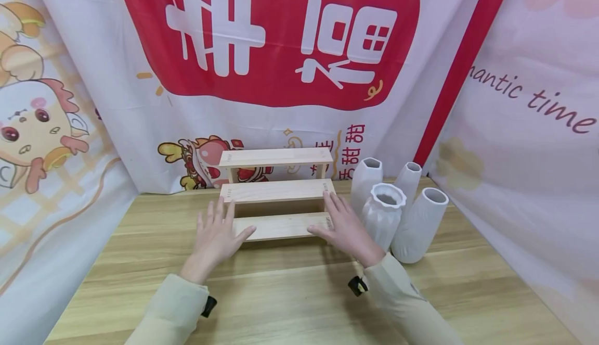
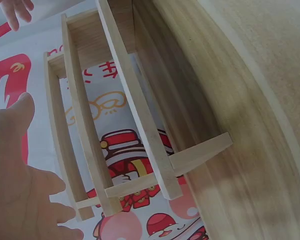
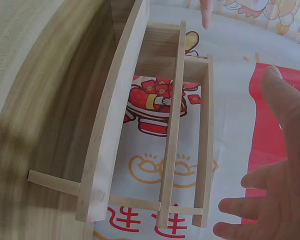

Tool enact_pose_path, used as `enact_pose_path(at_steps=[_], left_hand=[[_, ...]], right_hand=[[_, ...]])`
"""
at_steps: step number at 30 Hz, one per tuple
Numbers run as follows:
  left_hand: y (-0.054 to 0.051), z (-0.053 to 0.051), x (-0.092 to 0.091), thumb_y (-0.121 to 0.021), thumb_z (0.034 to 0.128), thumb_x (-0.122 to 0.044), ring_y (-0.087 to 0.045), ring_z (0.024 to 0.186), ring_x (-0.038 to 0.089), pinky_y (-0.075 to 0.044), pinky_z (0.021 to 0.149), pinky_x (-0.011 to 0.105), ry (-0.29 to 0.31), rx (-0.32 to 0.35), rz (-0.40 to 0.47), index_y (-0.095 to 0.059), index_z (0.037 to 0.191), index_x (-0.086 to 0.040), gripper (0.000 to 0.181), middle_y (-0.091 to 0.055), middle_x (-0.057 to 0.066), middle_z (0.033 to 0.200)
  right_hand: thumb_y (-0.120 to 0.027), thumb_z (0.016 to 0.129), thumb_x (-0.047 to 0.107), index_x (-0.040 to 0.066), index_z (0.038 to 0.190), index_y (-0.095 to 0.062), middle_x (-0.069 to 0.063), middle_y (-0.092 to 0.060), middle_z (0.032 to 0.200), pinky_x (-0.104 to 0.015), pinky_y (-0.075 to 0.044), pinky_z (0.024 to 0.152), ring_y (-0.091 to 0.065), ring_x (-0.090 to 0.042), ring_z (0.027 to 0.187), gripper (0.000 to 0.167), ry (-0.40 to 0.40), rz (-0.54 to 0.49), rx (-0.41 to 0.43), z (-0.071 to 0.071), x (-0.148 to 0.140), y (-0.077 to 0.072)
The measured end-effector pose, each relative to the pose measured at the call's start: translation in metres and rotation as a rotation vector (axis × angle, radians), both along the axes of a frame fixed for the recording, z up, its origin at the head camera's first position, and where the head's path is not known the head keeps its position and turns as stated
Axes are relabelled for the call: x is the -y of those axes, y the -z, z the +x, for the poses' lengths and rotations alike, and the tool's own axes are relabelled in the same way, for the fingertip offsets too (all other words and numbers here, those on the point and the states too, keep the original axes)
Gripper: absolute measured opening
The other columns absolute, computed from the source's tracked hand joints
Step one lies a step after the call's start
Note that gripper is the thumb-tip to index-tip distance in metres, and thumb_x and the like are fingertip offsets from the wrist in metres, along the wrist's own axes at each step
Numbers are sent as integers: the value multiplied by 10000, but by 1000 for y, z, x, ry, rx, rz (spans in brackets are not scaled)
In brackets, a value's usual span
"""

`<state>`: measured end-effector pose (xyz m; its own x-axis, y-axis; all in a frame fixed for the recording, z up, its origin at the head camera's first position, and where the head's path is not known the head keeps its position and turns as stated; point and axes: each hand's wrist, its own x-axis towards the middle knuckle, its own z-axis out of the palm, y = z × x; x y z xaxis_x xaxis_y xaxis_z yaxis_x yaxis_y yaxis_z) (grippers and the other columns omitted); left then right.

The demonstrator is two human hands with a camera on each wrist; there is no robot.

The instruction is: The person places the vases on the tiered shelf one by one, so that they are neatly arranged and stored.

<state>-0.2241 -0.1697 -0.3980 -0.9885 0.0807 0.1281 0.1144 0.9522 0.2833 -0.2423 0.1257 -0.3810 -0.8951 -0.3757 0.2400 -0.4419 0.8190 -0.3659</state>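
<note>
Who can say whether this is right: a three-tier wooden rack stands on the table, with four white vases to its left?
The side is wrong: in the head view, the four white vases are to the right of the three-tier wooden rack on the table.

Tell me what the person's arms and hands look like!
The left hand and right hand are bare, with no gloves or rings showing. Pale beige sleeves reach down to the wrists. A small black piece shows by each cuff, but I can't tell what it is.
</note>
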Motion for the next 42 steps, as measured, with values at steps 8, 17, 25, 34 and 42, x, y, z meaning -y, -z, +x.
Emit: enact_pose_path(at_steps=[8,17,25,34,42], left_hand=[[7,1,7,-354,859,-680,45,1331,460,114,1027,587,0,-1,0,-162,1454,11,933,10,262,1491],[13,4,11,-383,848,-681,6,1327,473,51,1028,621,0,-12,33,-186,1449,12,938,-30,274,1486],[18,4,16,-391,858,-664,18,1326,474,37,1029,623,-6,2,36,-154,1453,18,936,-9,284,1482],[22,6,21,-383,861,-663,30,1326,472,44,1033,612,0,11,66,-137,1444,49,953,20,291,1477],[23,5,23,-388,872,-645,34,1324,475,15,1034,617,9,24,98,-127,1438,66,945,27,301,1472]], right_hand=[[-562,811,600,44,1468,-150,-197,-207,1479,-508,-168,1072,-179,-364,1340,954,-32,-67,-19,7,-5,3],[-597,813,554,35,1462,-173,-178,-199,1483,-485,-149,1082,-178,-354,1343,933,-54,-134,-20,14,-8,3],[-642,808,500,69,1470,-175,-140,-229,1481,-472,-181,1077,-221,-324,1335,917,-37,-195,-7,19,-10,5],[-691,777,472,53,1444,-271,-138,-315,1446,-493,-263,1042,-325,-334,1286,892,-5,-316,-10,26,-18,5],[-731,753,414,34,1398,-366,-150,-402,1390,-471,-347,998,-435,-334,1209,833,34,-389,-50,32,-24,6]])
